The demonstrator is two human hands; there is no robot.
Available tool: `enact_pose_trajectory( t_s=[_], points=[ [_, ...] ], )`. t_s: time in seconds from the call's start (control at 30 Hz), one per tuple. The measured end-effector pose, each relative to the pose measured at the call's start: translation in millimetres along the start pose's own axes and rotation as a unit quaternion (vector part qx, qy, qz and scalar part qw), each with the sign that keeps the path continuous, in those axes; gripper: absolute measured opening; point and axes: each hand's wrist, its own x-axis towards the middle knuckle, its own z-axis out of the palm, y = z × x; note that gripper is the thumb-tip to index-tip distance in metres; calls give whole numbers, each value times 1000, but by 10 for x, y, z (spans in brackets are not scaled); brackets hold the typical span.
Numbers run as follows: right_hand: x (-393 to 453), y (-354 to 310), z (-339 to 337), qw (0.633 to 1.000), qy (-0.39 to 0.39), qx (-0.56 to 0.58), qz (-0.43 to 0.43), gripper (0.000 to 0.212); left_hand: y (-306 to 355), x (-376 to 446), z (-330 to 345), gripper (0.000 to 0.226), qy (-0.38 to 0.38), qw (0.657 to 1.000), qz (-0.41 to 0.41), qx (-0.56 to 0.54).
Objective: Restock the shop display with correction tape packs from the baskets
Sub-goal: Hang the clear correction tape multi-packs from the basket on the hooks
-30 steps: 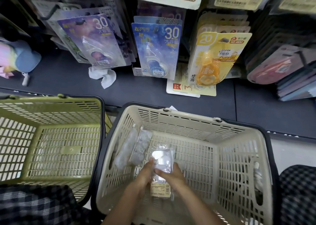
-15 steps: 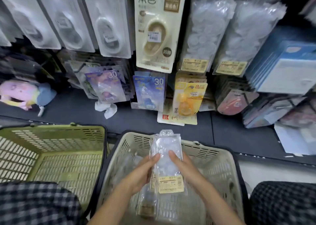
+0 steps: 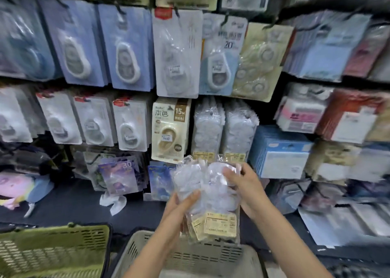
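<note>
I hold a bundle of clear correction tape packs (image 3: 209,195) with yellow labels at the bottom, raised in front of the display. My left hand (image 3: 181,201) grips its lower left side. My right hand (image 3: 242,184) grips its upper right edge, fingers curled over the top. Just behind and above hang two rows of matching clear packs (image 3: 223,129) on the display. The beige basket (image 3: 190,254) sits below my forearms, its inside mostly out of view.
A green basket (image 3: 54,248) stands at the lower left. Hanging packs (image 3: 175,53) fill the wall, with a beige 15M pack (image 3: 168,129) left of the clear ones. Blue boxes (image 3: 280,151) sit right. A dark shelf (image 3: 69,203) carries a plush toy (image 3: 19,189).
Both hands lifted the clear packs out of the beige basket and up toward the display. My view tilted upward, so more of the hanging wall shows and the baskets dropped low.
</note>
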Motion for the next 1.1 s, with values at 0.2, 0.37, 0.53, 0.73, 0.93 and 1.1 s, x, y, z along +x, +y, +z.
enact_pose_trajectory(
  t_s=[0.2, 0.37, 0.53, 0.73, 0.93, 1.1],
  points=[
    [381, -600, -148, 982, 161, -16, -99, 22, 538, 62, 111, 101, 27, 995, 100, 11],
    [628, -841, -187, 958, 200, -105, -178, 25, 766, 107, 125, 62, 24, 984, 169, 54],
    [765, -813, -203, 934, 225, -192, -202, 26, 933, 152, 198, 88, 33, 979, 187, 80],
    [957, -761, -195, 934, 231, -217, -167, 23, 1041, 198, 350, 127, 37, 974, 187, 120],
    [1134, -802, -152, 940, 218, -234, -122, 25, 1060, 268, 551, 58, 22, 974, 183, 130],
    [1056, -871, -157, 929, 245, -246, -127, 22, 1115, 273, 683, 57, 20, 977, 170, 131]
  ],
)
